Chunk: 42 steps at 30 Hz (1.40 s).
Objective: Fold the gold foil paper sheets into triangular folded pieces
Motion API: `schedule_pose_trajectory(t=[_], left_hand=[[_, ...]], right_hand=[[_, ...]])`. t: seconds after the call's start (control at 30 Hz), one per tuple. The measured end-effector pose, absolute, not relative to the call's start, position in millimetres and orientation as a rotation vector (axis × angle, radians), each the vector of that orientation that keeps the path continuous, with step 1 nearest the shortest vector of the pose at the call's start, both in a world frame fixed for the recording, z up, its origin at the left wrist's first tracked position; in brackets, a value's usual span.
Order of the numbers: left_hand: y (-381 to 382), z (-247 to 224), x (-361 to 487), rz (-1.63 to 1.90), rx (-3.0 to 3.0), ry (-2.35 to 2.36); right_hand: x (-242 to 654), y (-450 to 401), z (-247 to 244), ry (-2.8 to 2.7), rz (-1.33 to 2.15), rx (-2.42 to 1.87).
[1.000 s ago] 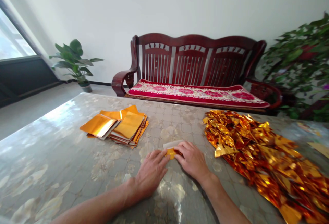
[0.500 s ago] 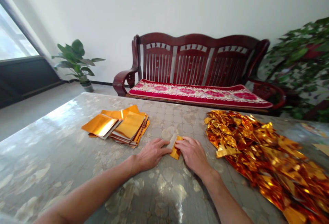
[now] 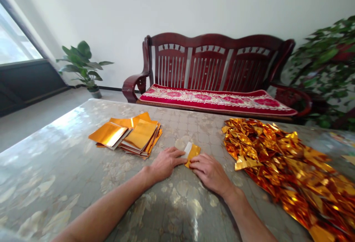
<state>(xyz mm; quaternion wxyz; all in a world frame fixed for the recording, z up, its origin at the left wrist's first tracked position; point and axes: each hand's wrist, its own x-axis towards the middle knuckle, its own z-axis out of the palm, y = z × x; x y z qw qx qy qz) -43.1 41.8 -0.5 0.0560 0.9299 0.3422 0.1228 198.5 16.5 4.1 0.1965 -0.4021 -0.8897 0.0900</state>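
A small sheet of gold foil paper point(image 3: 193, 151), partly folded, lies on the table between my hands; a strip of its pale underside shows along the left. My left hand point(image 3: 166, 162) pinches its left edge with thumb and fingertips. From the right, my right hand point(image 3: 209, 170) has its curled fingers on the lower right part of the paper, the thumb close to the bottom edge. Left of my hands sits a loose stack of flat gold foil sheets point(image 3: 140, 135). To the right spreads a large heap of folded gold foil pieces point(image 3: 285, 164).
The glossy, flower-patterned table point(image 3: 91, 197) stretches out all around my arms. Behind it stands a dark red wooden bench point(image 3: 208, 68) with a red floral cushion point(image 3: 203, 97). Potted plants point(image 3: 81, 62) flank it. A clear plastic bag point(image 3: 332, 140) lies at the far right.
The gold face of the paper now shows more, and its pale strip lies flatter. My right hand has slid slightly right and down, its fingers more curled. My left hand stays nearly in place.
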Motion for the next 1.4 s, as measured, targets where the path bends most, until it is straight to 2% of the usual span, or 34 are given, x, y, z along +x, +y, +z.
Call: schedule_pose_trajectory(t=[0.4,0.63,0.97,1.4], left_hand=[[28,11,-28,0.269,2.925,1.068],[27,9,-23,0.207,2.962,1.084],[25,10,-13,0.145,3.048,1.13],[22,12,-11,0.077,3.062,1.121]], right_hand=[[195,17,-12,-2.473,-0.025,-1.063],[201,16,-6,-2.504,0.089,-1.045],[191,15,-11,-2.478,0.005,-1.111],[192,15,-7,-2.509,0.1,-1.099]])
